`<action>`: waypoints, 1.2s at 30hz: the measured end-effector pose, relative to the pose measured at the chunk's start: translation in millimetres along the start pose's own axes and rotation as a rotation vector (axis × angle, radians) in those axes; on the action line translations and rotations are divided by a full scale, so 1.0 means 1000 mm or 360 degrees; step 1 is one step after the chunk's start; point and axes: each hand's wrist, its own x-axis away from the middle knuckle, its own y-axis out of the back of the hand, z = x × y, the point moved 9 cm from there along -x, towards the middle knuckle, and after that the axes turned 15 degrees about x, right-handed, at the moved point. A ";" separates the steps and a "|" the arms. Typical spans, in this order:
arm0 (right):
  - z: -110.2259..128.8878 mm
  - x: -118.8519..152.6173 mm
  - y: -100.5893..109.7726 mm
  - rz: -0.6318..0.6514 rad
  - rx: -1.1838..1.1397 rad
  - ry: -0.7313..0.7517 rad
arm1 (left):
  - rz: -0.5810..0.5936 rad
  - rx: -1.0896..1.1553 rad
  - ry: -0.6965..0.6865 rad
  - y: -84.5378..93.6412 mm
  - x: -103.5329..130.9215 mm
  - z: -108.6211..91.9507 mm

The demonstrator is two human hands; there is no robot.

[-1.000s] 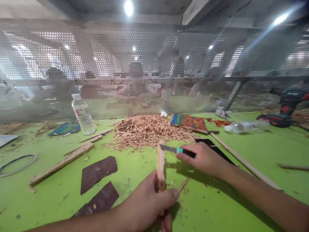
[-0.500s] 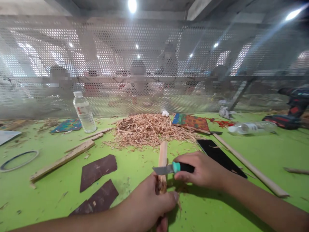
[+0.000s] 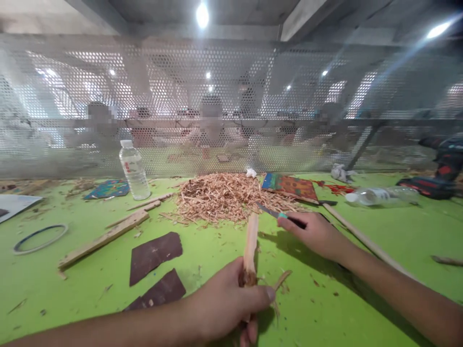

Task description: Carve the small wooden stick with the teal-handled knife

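My left hand (image 3: 231,301) is wrapped round the lower part of a wooden stick (image 3: 251,243), whose pale upper end points away from me. Bark-like dark wood shows just above the fingers. In my right hand (image 3: 321,236) is a knife (image 3: 269,210) with a black and teal handle. Its blade points left and away, to the right of the stick's tip and apart from it. Beyond the stick lies a heap of wood shavings (image 3: 217,197). A curled wood sliver (image 3: 282,279) is beside my left thumb.
Two pieces of brown sandpaper (image 3: 155,255) and a notched wooden strip (image 3: 104,238) lie left. A water bottle (image 3: 133,171) stands behind them. At right are a wooden rod (image 3: 365,236), a lying bottle (image 3: 379,195) and a cordless drill (image 3: 441,168). A perforated screen (image 3: 231,130) closes the back.
My right hand has moved the knife away from the stick, forward and to the right, off the wood. My left hand still grips the stick. The view has shifted slightly.
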 end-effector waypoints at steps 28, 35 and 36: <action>0.081 0.039 -0.024 0.0266 0.0074 0.0765 | -0.0240 -0.0143 -0.0031 0.003 0.005 -0.005; 0.080 0.038 -0.022 0.0057 0.0098 0.0796 | -0.0347 -0.0154 -0.0057 0.010 0.005 -0.002; 0.080 0.038 -0.022 0.0053 0.0122 0.0796 | -0.0350 -0.0158 -0.0050 0.010 0.005 -0.002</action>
